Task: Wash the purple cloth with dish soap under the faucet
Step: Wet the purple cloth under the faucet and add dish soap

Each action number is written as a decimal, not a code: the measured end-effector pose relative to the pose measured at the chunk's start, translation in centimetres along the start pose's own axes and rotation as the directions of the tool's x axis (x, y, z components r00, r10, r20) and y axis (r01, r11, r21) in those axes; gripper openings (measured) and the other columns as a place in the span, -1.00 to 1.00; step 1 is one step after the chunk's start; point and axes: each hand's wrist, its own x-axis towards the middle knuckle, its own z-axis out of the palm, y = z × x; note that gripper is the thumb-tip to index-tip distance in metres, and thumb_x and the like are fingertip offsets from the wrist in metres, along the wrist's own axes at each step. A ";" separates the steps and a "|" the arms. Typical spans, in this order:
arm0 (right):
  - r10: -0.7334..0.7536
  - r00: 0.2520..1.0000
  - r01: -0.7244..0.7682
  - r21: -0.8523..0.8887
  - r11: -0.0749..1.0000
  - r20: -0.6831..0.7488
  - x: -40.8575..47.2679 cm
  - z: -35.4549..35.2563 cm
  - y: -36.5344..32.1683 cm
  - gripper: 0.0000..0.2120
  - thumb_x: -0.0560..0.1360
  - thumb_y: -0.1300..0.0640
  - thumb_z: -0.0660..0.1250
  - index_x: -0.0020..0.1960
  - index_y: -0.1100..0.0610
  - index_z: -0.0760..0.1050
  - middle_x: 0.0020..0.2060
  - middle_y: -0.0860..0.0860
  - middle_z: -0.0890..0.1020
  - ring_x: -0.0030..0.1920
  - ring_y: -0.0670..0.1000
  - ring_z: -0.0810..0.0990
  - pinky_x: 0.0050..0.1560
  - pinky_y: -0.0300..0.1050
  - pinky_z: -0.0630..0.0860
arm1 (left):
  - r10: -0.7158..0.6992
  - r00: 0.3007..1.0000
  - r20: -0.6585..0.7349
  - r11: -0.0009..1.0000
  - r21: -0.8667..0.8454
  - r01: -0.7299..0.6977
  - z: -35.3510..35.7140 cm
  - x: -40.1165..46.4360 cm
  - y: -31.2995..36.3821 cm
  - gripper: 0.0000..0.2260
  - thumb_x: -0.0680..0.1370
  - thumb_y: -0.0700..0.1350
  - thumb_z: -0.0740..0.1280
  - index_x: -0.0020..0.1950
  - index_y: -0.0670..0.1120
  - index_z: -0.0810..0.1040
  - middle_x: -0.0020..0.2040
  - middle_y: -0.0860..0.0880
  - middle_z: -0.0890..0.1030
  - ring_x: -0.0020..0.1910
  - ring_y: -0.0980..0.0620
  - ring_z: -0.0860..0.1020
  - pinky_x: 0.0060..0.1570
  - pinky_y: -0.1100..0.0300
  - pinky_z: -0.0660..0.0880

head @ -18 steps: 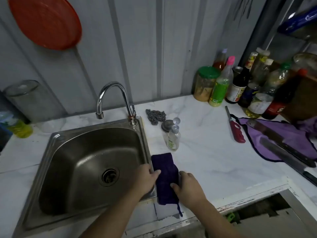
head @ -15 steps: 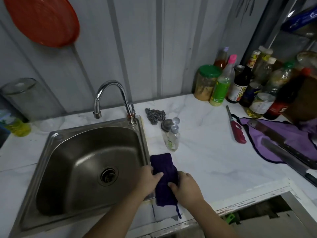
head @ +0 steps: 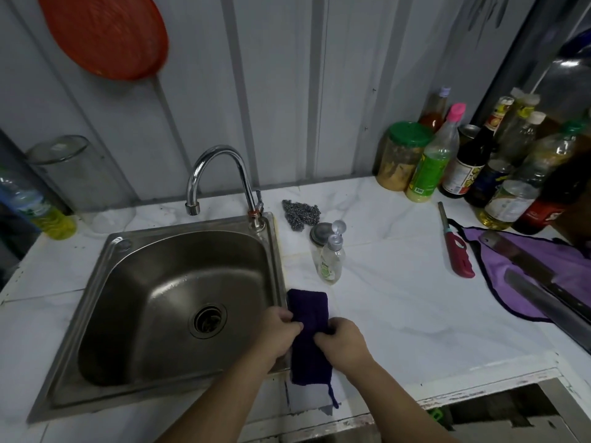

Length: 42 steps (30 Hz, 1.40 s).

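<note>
I see the folded dark purple cloth lying on the white marble-patterned counter, just right of the stainless steel sink, its near end hanging over the counter edge. My left hand pinches its left edge with fingers curled closed on the fabric; my right hand grips the right edge the same way. Just beyond the cloth stands a small clear dish soap bottle with its flip cap open, a round metal lid beside it and a grey steel wool scrubber further back. The curved chrome faucet arches over the dry basin. Well to the right lie a red stick lighter, a light purple cloth with two knives on it, and a crowd of condiment bottles.
</note>
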 end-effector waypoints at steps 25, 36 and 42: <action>-0.422 0.906 0.357 0.519 0.777 0.010 1.6 4.1 -14.5 -0.79 0.50 0.51 0.33 0.02 0.27 0.59 -0.23 0.08 0.75 -0.21 0.02 0.70 -0.19 -0.10 0.63 | 0.182 0.982 -0.055 0.646 -0.746 -0.162 -14.2 0.8 1.2 -0.64 0.46 -0.37 0.45 0.25 -0.19 0.64 0.08 -0.20 0.76 0.08 -0.18 0.72 0.13 -0.11 0.59; -0.157 0.917 0.215 0.121 0.969 -0.367 4.0 3.3 -9.4 -0.75 0.39 0.11 0.56 -0.03 -0.02 0.54 -0.09 -0.09 0.67 -0.04 -0.05 0.64 -0.06 -0.14 0.44 | 0.165 0.980 -0.106 0.544 -0.820 -0.181 -17.2 3.5 2.6 -0.48 0.47 -0.41 0.43 0.34 0.05 0.61 0.16 -0.11 0.75 0.07 -0.16 0.73 0.04 -0.18 0.66; -0.016 0.855 0.090 0.117 0.989 -0.518 3.9 1.6 -6.8 -0.68 0.40 0.06 0.55 0.03 0.14 0.51 -0.09 0.03 0.62 -0.02 0.08 0.61 -0.02 -0.13 0.42 | 0.136 0.988 -0.078 0.518 -0.844 -0.138 -16.9 5.5 3.4 -0.43 0.36 -0.33 0.50 0.32 0.06 0.62 0.17 -0.12 0.74 0.03 -0.17 0.74 -0.13 -0.15 0.69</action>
